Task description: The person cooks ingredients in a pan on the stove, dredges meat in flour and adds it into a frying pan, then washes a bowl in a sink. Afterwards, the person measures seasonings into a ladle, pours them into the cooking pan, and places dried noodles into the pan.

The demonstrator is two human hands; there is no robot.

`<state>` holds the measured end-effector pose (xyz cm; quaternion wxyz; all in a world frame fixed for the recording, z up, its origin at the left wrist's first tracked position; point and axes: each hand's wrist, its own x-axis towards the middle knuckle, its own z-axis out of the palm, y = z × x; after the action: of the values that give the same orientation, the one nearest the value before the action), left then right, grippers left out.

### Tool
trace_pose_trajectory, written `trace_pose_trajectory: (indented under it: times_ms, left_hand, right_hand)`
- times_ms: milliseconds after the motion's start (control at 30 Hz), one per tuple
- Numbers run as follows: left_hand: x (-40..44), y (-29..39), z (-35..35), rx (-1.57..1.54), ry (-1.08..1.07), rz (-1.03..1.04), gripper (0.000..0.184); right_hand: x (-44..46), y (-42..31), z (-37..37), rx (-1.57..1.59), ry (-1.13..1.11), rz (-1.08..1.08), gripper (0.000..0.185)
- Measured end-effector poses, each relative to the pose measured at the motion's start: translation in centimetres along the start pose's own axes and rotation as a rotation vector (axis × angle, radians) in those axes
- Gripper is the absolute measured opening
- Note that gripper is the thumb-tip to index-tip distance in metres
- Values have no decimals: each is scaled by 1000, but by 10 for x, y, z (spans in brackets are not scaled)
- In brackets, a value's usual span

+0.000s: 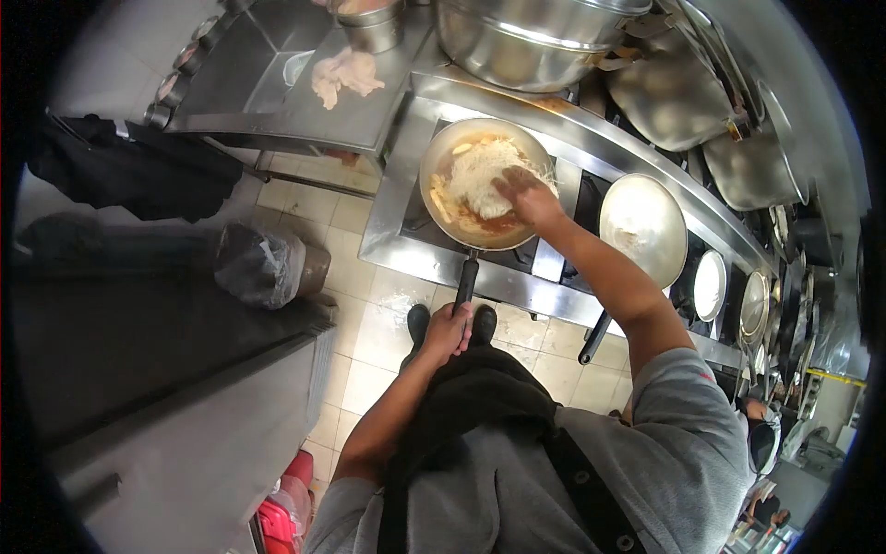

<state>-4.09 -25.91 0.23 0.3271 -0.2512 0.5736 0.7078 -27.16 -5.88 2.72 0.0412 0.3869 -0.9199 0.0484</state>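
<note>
My left hand is wrapped round the black handle of a frying pan on the stove. In the pan lies a pale tangle of thin noodles, with yellowish pieces and a reddish-brown sauce around them. My right hand reaches down into the pan from the right, its fingers curled into the noodles. The fingertips are partly hidden among the strands.
Right of my pan, a second frying pan sits on the stove, its handle jutting toward me. Large metal pots stand behind. Raw-looking pale meat lies on the steel counter. A lined bin stands at left.
</note>
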Motion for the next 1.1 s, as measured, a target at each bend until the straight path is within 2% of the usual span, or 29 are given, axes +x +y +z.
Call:
trace_pose_trajectory:
  times_ms: [300, 433, 500, 633, 700, 833, 933, 1000, 1033, 1067, 1100]
  left_hand:
    - [-1, 1, 1, 0, 3, -2, 32]
    - [0, -1, 0, -29, -4, -8, 31]
    - [4, -7, -3, -43, -40, 13, 31]
    - [3, -7, -2, -45, -16, -3, 30]
    - [4, -6, -2, -40, -22, -6, 30]
    - [1, -2, -2, -12, -14, -6, 33]
    - [3, -5, -7, 11, -62, -5, 32]
    - [12, -16, -20, 325, -15, 110, 35]
    - [24, -52, -32, 421, 263, 380, 39]
    - [7, -39, -32, 479, 349, 683, 37]
    - [-17, -11, -27, 571, 305, 781, 34]
  right_hand:
    - [6, -14, -13, -93, -314, 35, 56]
    - [4, -7, 15, -196, -222, 15, 60]
    - [10, -23, -30, 66, -495, 121, 69]
    - [10, -6, -29, 272, -514, 77, 74]
    - [12, -5, -28, 321, -572, 88, 68]
    - [-2, -2, 14, 422, -504, 101, 61]
    - [-8, -14, 23, 402, -338, 171, 49]
    - [-6, -21, 11, 362, -236, 252, 38]
    - [-14, -34, -1, 408, -44, 318, 30]
    - [-20, -42, -6, 380, 56, 383, 26]
    - [-32, -62, -63, 630, 91, 530, 25]
